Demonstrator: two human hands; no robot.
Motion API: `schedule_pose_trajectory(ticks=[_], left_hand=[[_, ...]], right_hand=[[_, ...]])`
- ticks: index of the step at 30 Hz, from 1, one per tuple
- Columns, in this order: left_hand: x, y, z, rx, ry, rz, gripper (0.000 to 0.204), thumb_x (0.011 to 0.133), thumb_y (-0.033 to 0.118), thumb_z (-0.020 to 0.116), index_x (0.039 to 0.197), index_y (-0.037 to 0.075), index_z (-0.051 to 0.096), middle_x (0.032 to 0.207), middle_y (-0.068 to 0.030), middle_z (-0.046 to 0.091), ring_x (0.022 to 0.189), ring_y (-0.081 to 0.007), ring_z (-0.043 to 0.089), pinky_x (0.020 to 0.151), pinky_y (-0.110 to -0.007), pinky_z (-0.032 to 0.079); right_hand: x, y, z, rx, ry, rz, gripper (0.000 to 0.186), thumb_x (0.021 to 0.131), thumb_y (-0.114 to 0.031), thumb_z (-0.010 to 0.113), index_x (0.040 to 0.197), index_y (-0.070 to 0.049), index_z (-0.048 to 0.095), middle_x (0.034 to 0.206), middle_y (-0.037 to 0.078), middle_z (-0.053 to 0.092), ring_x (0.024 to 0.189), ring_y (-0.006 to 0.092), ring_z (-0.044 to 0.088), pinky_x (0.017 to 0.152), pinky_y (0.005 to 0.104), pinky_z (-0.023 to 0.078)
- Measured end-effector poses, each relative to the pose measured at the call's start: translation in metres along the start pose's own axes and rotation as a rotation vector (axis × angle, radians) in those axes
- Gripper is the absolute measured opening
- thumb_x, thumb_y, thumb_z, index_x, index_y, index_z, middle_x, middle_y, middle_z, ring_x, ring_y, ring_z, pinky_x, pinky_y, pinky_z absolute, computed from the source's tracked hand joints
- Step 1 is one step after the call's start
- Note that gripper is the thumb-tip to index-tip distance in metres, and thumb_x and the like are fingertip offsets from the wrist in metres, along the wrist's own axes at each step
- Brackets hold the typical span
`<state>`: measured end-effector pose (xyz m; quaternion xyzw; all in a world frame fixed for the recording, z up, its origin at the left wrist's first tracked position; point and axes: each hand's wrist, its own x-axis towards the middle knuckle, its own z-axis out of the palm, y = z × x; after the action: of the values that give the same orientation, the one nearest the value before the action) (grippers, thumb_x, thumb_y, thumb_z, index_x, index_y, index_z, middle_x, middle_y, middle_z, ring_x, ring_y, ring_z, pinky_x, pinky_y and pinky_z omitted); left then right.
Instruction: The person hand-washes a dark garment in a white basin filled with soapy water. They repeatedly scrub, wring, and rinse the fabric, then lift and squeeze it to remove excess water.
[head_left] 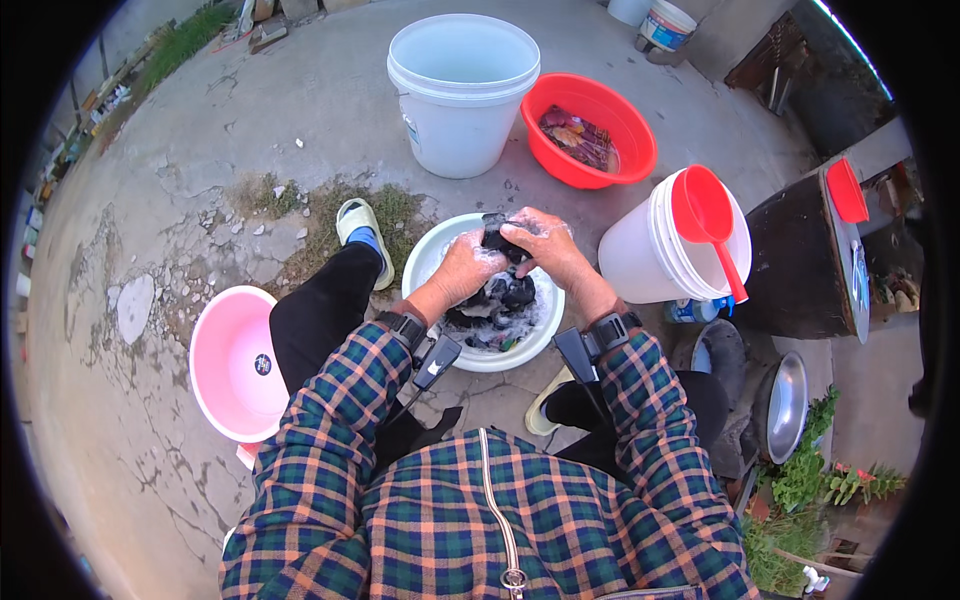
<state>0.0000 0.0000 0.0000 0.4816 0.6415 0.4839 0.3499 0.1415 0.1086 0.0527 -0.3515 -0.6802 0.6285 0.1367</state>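
Bundle of dark, sudsy cloth (505, 240): held near twelve o'clock over the pale, round plastic basin (490, 364), presumably so drips fall back in. Left bare hand (468, 268), at eleven o'clock, and right bare hand (545, 245), at one to two o'clock, both curled closed around it. Basin sits between the pale-shod feet (357, 217), likely for even reach. Left fingertips hard to make out; fabric type indeterminate; white foam (512, 328) partly masks the basin's contents.

We are wearing a green, navy and orange checked jacket (430, 510) and black trousers (325, 305); we are seeing black cloth (515, 292), a pale-green basin (490, 363), a pink tub (228, 340) and a red bowl (638, 150).
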Motion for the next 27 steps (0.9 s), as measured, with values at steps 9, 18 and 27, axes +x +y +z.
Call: schedule_pose_trajectory(ticks=[9,18,27], left_hand=[[0.000,-0.061,0.001,-0.527,0.148,-0.612,0.020,0.085,0.021,0.068,0.092,0.004,0.060,0.071,-0.0041,0.058,0.053,-0.0140,0.054,0.048,-0.030,0.043],[0.014,-0.039,-0.003,-0.724,0.089,-0.554,0.029,0.085,0.000,0.056,0.114,0.001,0.053,0.095,-0.0109,0.063,0.076,-0.0207,0.065,0.063,-0.033,0.058],[0.016,-0.106,0.002,-0.215,0.007,-0.059,0.031,0.076,-0.001,0.055,0.107,0.000,0.059,0.107,-0.0162,0.061,0.090,-0.0286,0.064,0.076,-0.037,0.057]], right_hand=[[0.033,0.245,-0.003,-0.701,0.402,0.489,0.061,0.076,-0.042,0.077,0.115,0.002,0.059,0.117,0.026,0.062,0.109,0.0341,0.062,0.086,0.0407,0.053],[0.023,0.272,0.019,-0.749,0.385,0.247,0.036,0.085,-0.029,0.060,0.108,-0.002,0.067,0.120,0.019,0.061,0.114,0.0389,0.055,0.099,0.0445,0.043],[0.038,0.188,-0.036,-0.760,0.278,-0.432,0.017,0.087,-0.015,0.054,0.079,-0.001,0.059,0.084,0.015,0.064,0.077,0.0296,0.062,0.071,0.0384,0.049]])
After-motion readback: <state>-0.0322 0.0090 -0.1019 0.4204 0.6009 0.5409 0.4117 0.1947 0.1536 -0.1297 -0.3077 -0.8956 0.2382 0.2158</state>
